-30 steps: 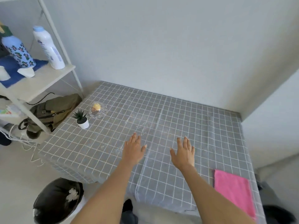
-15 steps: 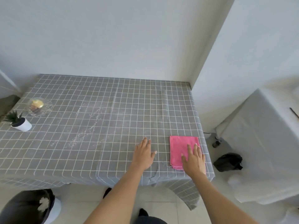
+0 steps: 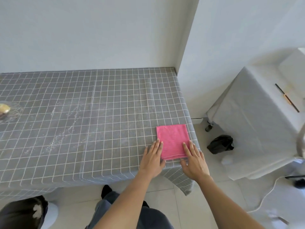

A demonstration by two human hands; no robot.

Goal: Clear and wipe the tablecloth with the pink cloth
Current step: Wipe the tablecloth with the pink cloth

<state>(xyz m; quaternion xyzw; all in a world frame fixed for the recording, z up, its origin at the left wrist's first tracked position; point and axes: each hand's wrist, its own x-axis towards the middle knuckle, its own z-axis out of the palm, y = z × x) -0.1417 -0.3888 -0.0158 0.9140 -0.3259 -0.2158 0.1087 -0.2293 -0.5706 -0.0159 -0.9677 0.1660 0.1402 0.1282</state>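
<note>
A folded pink cloth (image 3: pixel 172 139) lies flat near the front right corner of the grey checked tablecloth (image 3: pixel 102 103). My left hand (image 3: pixel 152 158) rests flat on the tablecloth, its fingertips at the cloth's left edge. My right hand (image 3: pixel 194 160) lies flat with its fingers over the cloth's lower right corner. Neither hand grips anything. A trail of white crumbs (image 3: pixel 66 129) runs across the middle of the tablecloth. A glass dish (image 3: pixel 9 111) with a yellow item in it sits at the far left edge.
The table stands against a white wall, with a wall corner at its right end. A white-covered unit (image 3: pixel 257 119) is to the right, a black bag (image 3: pixel 220 144) on the floor between. A black-lined bin (image 3: pixel 23 214) stands at the lower left.
The view has swung right and closer. My left hand moved right to the pink cloth's left edge. My right hand stays at the cloth's lower right corner.
</note>
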